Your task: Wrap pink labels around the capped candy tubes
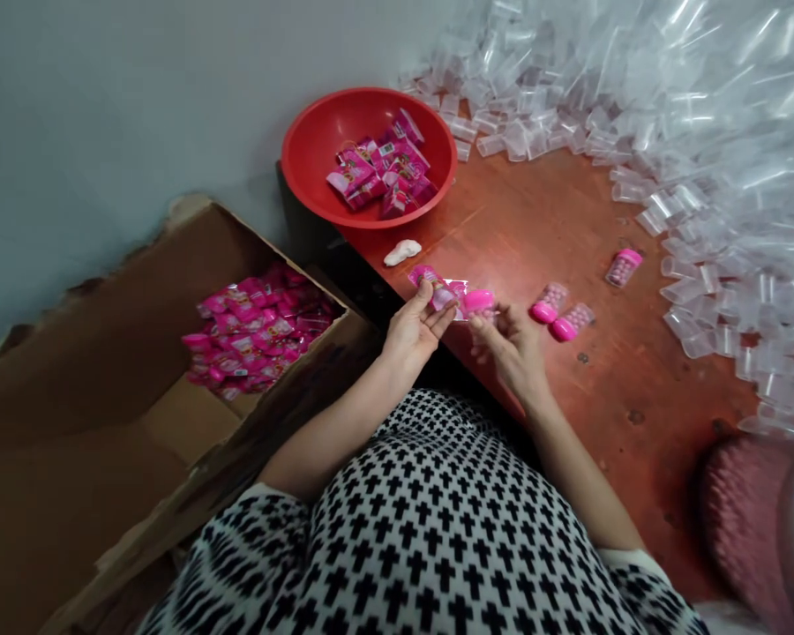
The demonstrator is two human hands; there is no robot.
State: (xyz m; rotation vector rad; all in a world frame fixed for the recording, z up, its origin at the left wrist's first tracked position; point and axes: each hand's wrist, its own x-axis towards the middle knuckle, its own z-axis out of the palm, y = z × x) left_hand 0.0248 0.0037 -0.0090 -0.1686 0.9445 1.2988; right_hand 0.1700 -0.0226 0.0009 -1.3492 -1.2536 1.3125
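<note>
My left hand (415, 326) pinches a pink printed wrapper (430, 280) over the table's near edge. In my right hand (513, 348) is a small clear candy jar with a bright pink cap (479, 300), its cap end turned toward the wrapper. The jar's body is mostly hidden behind my fingers. Just right of that hand, two filled candy jars with pink caps (565, 329) lie on the table. Another filled jar (624, 267) lies farther right.
A red bowl (291, 181) holds pink wrapped packets. Left of the table, a cardboard box (191, 414) contains more packets. Many clear plastic tubes (734, 176) are heaped at the back and right. A white lump (402, 252) lies near the bowl; a tub of pink candies (745, 520) stands front right.
</note>
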